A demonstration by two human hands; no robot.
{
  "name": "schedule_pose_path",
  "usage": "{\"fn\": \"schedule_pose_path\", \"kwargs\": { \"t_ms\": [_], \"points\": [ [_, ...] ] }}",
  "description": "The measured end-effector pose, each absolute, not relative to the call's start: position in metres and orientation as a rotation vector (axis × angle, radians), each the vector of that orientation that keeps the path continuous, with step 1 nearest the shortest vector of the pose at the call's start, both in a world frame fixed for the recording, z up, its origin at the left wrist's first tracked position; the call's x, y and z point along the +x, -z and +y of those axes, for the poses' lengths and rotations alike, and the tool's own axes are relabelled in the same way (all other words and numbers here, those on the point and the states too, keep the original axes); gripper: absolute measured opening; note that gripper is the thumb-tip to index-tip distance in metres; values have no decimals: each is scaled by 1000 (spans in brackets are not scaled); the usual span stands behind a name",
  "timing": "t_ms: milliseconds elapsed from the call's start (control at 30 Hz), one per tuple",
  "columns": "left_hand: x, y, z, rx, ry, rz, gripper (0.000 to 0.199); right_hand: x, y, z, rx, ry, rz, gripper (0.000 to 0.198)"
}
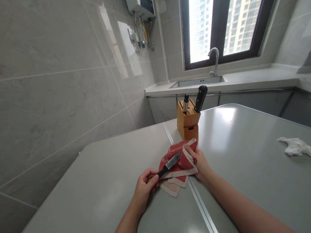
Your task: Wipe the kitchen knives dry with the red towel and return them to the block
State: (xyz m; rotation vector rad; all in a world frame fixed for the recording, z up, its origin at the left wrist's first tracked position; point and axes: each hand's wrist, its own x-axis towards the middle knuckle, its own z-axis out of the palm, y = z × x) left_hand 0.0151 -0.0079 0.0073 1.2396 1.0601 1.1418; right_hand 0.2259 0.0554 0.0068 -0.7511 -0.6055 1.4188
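Note:
A small kitchen knife point(173, 161) with a black handle lies across a red towel with pale edging point(169, 152). My left hand point(146, 184) is closed around the handle, and the blade points up to the right. With its fingers wrapped in the cloth, my right hand point(200, 162) grips a fold of the towel over the blade's tip, which is hidden. Just beyond the towel stands a wooden knife block point(188, 121). Two handles stick out of its top: a large black one point(200, 98) and a smaller black and silver one point(185, 103).
The grey folding table point(116, 165) has a metal seam point(199, 201) down its middle. A crumpled white cloth or tissue point(300, 148) lies on the right side. Behind are a counter with a sink point(199, 82), a faucet point(215, 60) and a window. A tiled wall point(59, 104) rises at left.

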Motion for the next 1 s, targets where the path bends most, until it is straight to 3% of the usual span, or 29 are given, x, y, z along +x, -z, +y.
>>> {"fn": "schedule_pose_path", "kwargs": {
  "t_ms": [1000],
  "points": [
    [14, -9, -9, 1167, -1170, 1040, 21, 225, -16, 49, -827, -1476, -755, 34]
  ]
}}
